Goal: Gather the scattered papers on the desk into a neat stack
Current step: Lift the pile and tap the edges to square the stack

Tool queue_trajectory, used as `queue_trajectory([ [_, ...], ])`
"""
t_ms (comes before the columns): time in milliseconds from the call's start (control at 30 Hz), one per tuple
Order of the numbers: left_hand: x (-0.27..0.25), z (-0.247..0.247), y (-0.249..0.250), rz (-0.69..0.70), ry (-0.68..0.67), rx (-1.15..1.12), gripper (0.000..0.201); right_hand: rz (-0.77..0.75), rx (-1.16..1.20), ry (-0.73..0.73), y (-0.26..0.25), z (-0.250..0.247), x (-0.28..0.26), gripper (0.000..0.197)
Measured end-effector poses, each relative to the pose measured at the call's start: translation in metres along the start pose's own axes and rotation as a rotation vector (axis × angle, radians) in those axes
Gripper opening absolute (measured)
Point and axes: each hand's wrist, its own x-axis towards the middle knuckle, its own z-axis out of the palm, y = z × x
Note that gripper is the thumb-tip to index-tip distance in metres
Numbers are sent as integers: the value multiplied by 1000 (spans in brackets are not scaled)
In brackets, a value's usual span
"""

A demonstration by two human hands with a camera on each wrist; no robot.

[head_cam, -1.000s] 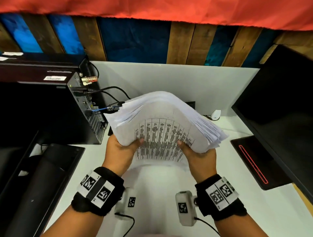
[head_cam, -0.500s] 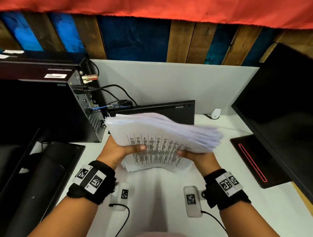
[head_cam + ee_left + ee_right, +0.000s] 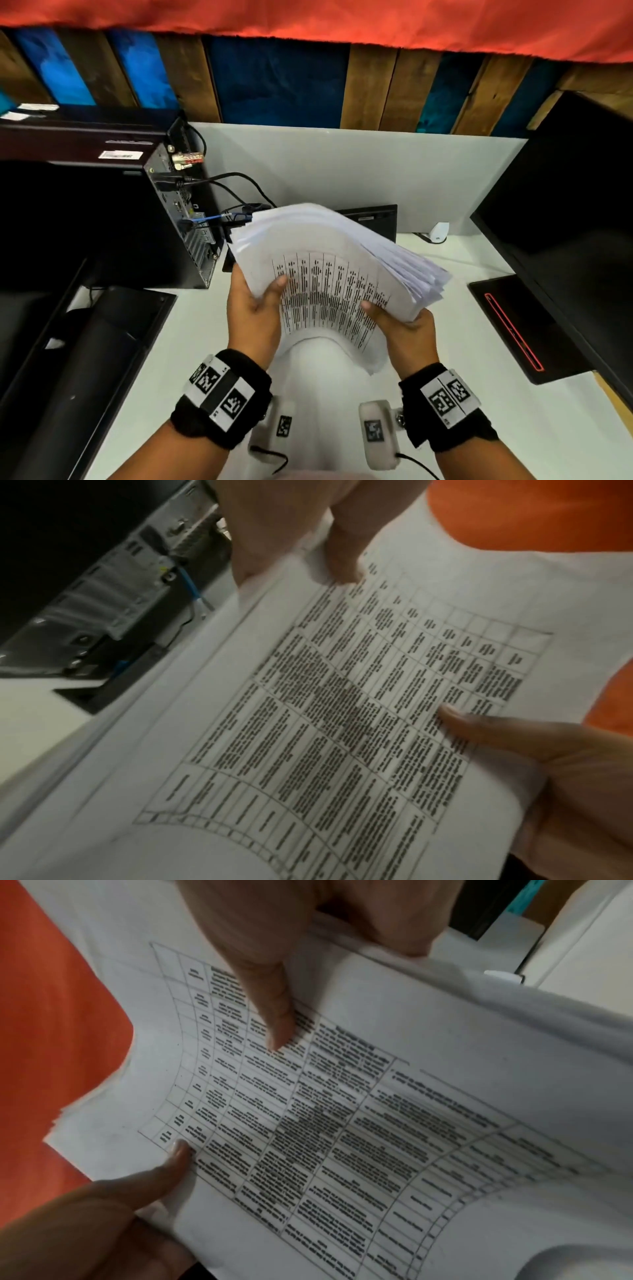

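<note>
A thick stack of white papers [image 3: 329, 274], with a printed table on its top sheet, is lifted above the white desk [image 3: 479, 428] with its far edge tilted up and its sheets fanned unevenly on the right. My left hand [image 3: 255, 308] grips its near left side, thumb on top. My right hand [image 3: 406, 325] grips the near right side the same way. In the left wrist view, the left hand [image 3: 274, 534] pinches the papers [image 3: 308, 723]. In the right wrist view, the right hand [image 3: 274, 947] presses its thumb on the papers [image 3: 342, 1123]. The stack's near edge curls down toward me.
A black computer tower [image 3: 102, 222] with cables [image 3: 239, 185] stands at the left. A dark monitor [image 3: 565, 222] and a black pad with a red line [image 3: 513, 325] sit at the right. A small black box [image 3: 370, 219] and a white device [image 3: 438, 233] lie behind the papers.
Half a second ago the stack was low and nearly flat over the desk. Both hands have since lifted it and tilted its far edge up, as it was one second ago.
</note>
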Motion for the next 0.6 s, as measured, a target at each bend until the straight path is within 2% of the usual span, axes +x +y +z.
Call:
queue_trajectory([
  [67, -1, -1, 7, 104, 21, 28, 51, -18, 39, 0, -6, -1, -2, 20],
  [133, 2, -7, 4, 138, -17, 61, 54, -29, 32, -28, -12, -5, -2, 25],
  [200, 6, -15, -5, 42, -137, 50, 59, 6, 1, -60, -12, -10, -2, 31],
  [300, 9, -27, -19, -76, -299, 164, 64, 90, -30, -95, -11, -19, 0, 37],
  [433, 8, -35, -30, -174, -345, 239, 64, 114, -4, -153, -11, -20, -1, 45],
  [500, 4, -30, -29, -188, -366, 218, 63, 95, 19, -130, -10, -15, -2, 54],
  [600, 1, -22, -24, -133, -316, 151, 58, 62, 53, -54, -15, -7, -5, 45],
])
